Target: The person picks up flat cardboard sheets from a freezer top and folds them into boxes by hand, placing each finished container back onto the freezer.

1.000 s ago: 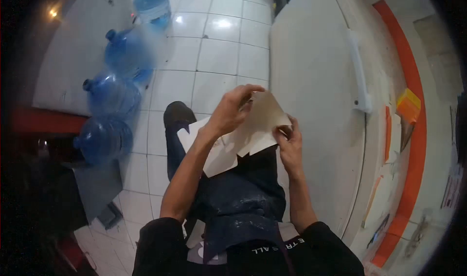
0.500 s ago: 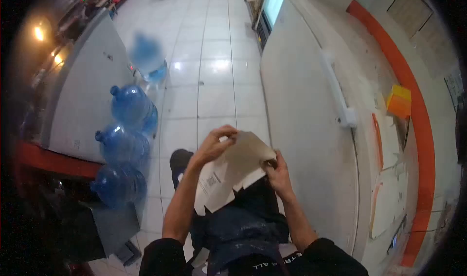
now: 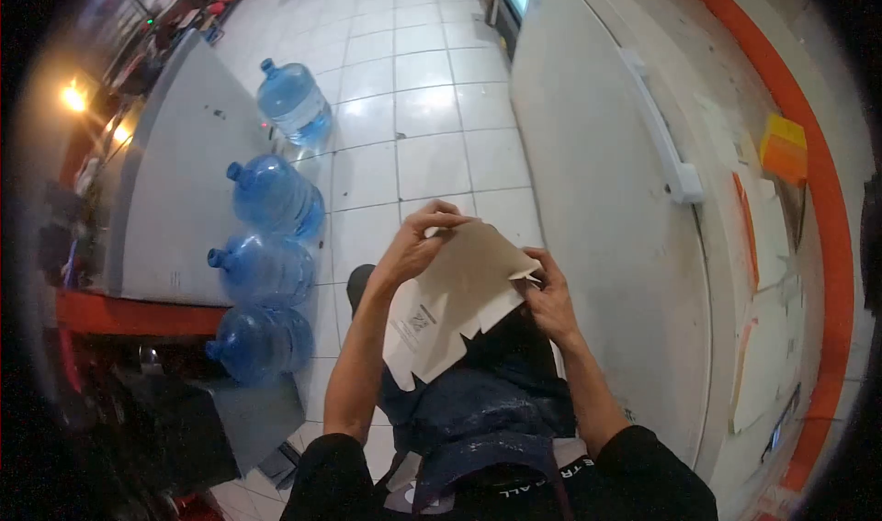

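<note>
A light beige sheet of cardboard (image 3: 455, 287) with notched edges and a small printed code lies tilted above my lap. My left hand (image 3: 424, 236) pinches its upper left edge, fingers bent over the top. On the other side my right hand (image 3: 549, 296) grips the right corner, where a small flap is folded; some of its fingertips are hidden behind the card. Dark clothing (image 3: 487, 402) shows beneath the sheet.
Several blue water bottles (image 3: 276, 195) line the left side of the tiled floor (image 3: 427, 107). A white cabinet with a handle (image 3: 666, 135) stands on the right. An orange-yellow box (image 3: 784, 149) sits beyond it.
The view has shifted, so bottles and cabinet appear farther right. Both hands still hold the cardboard, which now appears opened out flatter and slightly higher.
</note>
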`<state>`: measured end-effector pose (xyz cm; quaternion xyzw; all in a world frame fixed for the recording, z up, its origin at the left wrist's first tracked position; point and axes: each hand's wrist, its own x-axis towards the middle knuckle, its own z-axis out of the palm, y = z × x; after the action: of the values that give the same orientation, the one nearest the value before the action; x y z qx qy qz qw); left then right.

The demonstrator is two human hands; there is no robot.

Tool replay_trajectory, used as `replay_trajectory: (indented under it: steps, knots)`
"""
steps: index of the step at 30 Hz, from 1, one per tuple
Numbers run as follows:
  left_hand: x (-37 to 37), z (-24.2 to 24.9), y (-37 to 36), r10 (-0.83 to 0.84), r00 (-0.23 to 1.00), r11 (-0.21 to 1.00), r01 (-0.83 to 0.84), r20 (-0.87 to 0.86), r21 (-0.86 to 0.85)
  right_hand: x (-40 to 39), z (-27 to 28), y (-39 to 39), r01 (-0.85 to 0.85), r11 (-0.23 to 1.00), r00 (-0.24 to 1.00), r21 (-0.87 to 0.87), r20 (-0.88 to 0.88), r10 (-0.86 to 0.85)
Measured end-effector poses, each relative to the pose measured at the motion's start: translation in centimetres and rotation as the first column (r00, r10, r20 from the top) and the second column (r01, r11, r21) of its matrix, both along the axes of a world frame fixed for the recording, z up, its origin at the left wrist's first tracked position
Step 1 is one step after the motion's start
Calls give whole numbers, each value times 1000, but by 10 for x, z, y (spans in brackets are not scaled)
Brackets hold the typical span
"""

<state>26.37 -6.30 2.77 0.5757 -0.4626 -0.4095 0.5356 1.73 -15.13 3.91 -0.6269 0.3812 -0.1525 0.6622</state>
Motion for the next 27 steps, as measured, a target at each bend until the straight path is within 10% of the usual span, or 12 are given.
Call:
replay_trajectory:
  steps: [3, 23, 27]
  knots:
    - [-15, 16, 6, 86, 902, 993, -44, 423, -107, 4, 2, 6, 55, 987, 998, -154, 17, -53]
    - [-41, 14, -9, 191, 975, 982, -189, 115, -28, -1, 4, 5, 23, 954, 999, -299, 44, -10]
    - [-25, -8, -20, 46, 940, 994, -8, 339, -113, 2, 2, 2, 20, 951, 1000, -308, 21, -14]
